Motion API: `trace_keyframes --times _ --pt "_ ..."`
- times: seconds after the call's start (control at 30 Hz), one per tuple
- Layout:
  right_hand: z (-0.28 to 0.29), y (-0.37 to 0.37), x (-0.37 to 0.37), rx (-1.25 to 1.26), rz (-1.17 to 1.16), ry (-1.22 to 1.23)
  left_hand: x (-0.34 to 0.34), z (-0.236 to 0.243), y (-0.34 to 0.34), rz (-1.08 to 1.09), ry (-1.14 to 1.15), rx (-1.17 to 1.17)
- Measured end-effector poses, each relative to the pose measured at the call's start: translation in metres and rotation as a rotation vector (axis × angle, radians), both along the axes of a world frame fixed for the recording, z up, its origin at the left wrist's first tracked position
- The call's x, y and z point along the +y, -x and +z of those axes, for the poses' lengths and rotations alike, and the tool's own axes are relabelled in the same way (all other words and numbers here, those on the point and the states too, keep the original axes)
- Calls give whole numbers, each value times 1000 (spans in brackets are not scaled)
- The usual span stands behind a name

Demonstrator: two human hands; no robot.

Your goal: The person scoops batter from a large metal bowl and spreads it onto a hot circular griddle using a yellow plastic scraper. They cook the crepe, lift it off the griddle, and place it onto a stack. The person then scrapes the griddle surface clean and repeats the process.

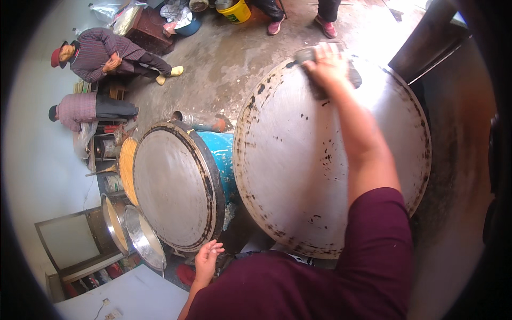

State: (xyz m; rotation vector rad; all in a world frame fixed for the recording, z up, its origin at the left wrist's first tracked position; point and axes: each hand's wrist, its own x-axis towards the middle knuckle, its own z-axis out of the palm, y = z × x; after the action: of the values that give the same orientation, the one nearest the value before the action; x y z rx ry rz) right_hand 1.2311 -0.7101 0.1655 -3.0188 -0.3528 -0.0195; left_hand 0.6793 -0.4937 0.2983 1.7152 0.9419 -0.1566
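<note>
My right hand [329, 66] presses down on a thick dark grey cloth pad [353, 76] at the far edge of a large round metal griddle [288, 154]. The griddle's top is grey and shiny, with dark scorched patches round the rim and a few near the middle. My right arm stretches across it and covers part of the surface. Lower down, my left hand [207, 260] hangs beside the near edge of a second round griddle [173, 186], its fingers loosely bent and nothing visible in them.
A blue drum [221, 154] is under the second griddle. Left of that griddle are a round woven tray [127, 168] and metal basins [144, 237]. Two people [101, 53] [88, 110] are at the left; another person's legs [326, 18] show beyond the griddle, near a yellow bucket [234, 12].
</note>
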Motion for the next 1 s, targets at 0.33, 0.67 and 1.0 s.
trace_keyframes --times 0.33,0.67,1.0 --pt "-12 43 -191 27 -668 158 12 -25 5 -37 101 -86" --pt "-5 -11 26 38 -153 62 11 -16 38 101 87 18" --pt "18 255 169 95 644 25 30 -16 64 -58 83 -61"
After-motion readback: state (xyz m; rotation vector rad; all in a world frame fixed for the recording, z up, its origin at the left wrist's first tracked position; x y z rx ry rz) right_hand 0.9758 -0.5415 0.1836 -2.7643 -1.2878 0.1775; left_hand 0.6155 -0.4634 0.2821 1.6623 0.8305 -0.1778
